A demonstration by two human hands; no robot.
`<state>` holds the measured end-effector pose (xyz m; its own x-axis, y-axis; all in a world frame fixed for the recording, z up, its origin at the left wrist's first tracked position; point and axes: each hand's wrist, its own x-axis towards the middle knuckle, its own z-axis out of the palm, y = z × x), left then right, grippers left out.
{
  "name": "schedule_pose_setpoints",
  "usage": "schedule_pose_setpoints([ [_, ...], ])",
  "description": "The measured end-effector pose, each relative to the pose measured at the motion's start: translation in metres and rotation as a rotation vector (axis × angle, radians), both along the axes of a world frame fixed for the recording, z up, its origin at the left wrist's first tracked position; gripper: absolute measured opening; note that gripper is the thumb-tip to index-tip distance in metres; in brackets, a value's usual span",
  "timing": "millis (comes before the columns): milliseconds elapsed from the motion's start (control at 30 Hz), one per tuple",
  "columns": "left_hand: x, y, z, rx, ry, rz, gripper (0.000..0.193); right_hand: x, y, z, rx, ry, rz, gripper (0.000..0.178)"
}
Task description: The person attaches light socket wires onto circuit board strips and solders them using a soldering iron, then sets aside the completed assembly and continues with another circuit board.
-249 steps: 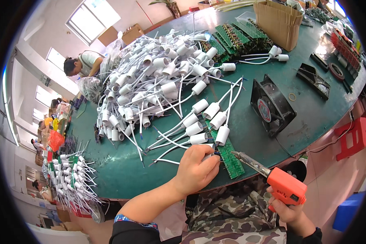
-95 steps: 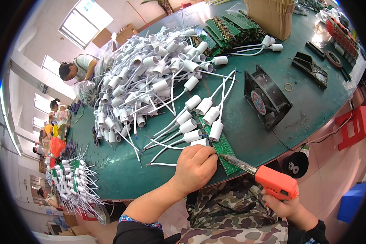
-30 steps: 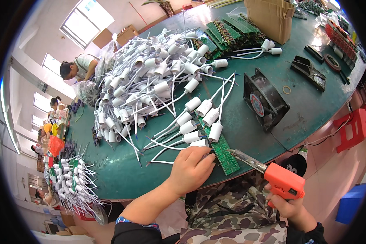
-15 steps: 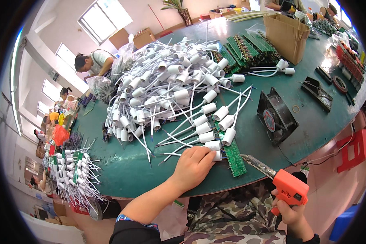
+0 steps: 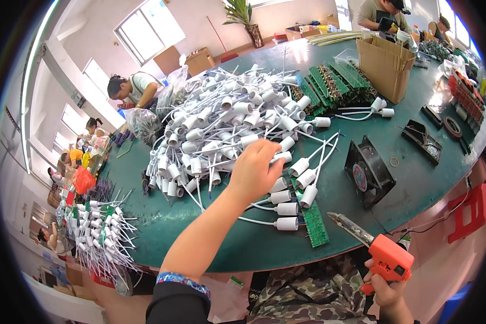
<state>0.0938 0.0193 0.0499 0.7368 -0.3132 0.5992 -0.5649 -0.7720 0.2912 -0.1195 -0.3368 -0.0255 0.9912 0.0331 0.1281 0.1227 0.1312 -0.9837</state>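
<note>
My left hand (image 5: pixel 255 168) is over the near edge of a big heap of white lamp sockets with wires (image 5: pixel 200 129). Its fingers are curled beside a white socket (image 5: pixel 282 157); what they hold, if anything, is hidden. My right hand (image 5: pixel 387 290) grips a red soldering gun (image 5: pixel 390 257), its metal barrel pointing up and left. Between the hands lies a narrow green circuit board (image 5: pixel 314 225). A row of white sockets (image 5: pixel 286 209) lies along its left side, wires trailing left, and a few more sockets (image 5: pixel 308 195) lie at its upper end.
A small black fan (image 5: pixel 368 171) stands right of the board, near a black tray (image 5: pixel 421 141). Stacked circuit boards (image 5: pixel 337 86) and a cardboard box (image 5: pixel 385 67) are at the back. Finished-looking bundles of sockets (image 5: pixel 100 229) lie far left. Other people work around the table.
My left hand has moved up and away from the nearest sockets in the row, toward the heap. The soldering gun's tip has shifted slightly right, away from the board. The view has tilted up a little.
</note>
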Motion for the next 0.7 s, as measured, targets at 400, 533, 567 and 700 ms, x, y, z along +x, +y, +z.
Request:
schedule_pose_setpoints([
  [400,0.062,-0.008,-0.007,0.534,0.54,0.164,0.031,-0.007,-0.009,-0.005,-0.016,0.013,-0.078,0.047],
  [533,0.069,0.0,-0.014,0.542,0.523,0.118,0.04,-0.006,-0.005,-0.004,0.018,-0.014,-0.092,0.047],
  [567,0.07,0.002,-0.015,0.516,0.556,0.128,0.044,-0.005,-0.003,0.0,0.018,-0.007,-0.091,0.047],
  [700,0.068,0.002,-0.01,0.499,0.519,0.122,0.044,-0.006,-0.002,0.012,0.005,-0.007,-0.023,0.049],
])
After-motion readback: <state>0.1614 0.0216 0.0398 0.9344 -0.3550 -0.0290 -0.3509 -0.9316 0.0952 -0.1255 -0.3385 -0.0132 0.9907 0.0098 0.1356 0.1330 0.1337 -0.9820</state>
